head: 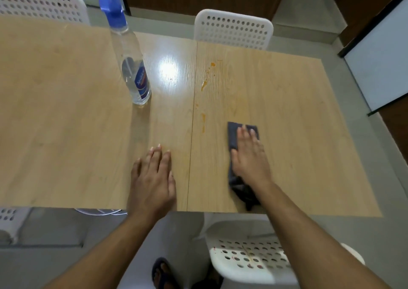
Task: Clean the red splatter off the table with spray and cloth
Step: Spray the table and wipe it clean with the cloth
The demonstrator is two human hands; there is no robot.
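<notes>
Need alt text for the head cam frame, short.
A person's right hand presses a dark grey cloth flat on a wooden table, right of orange-red splatter. The left hand rests flat nearby; a clear spray bottle stands untouched behind it.

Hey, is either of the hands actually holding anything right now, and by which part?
Nothing is gripped. The right hand presses flat on the middle of the dark cloth; the left hand lies open on the table.
</notes>
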